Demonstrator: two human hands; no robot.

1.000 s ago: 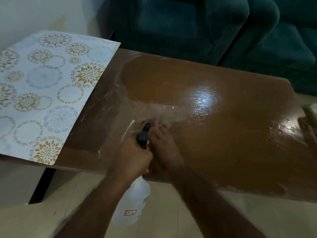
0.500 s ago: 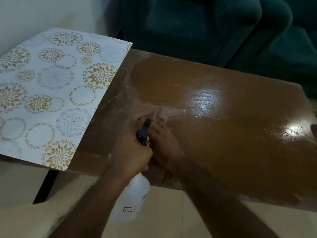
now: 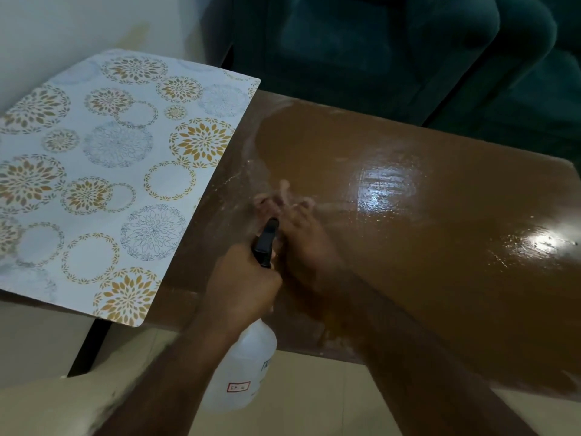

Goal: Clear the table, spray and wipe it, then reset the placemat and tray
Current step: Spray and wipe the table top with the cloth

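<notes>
Table [image 3: 408,247]: brown top, wet and glossy, filling the middle and right of view. My left hand [image 3: 242,287] is wrapping tight around the neck of the spray bottle [image 3: 242,363], black nozzle [image 3: 266,242] pointing forward over the near edge. My right hand [image 3: 298,234] is lying flat, fingers spread, blurred; can't tell if it's holding anything. Patterned placemat [image 3: 103,171] is overhanging the left end. Green sofa [image 3: 393,48] is sitting behind.

A dark teal armchair [image 3: 361,42] stands behind the table, with pale tiled floor [image 3: 314,398] below.
</notes>
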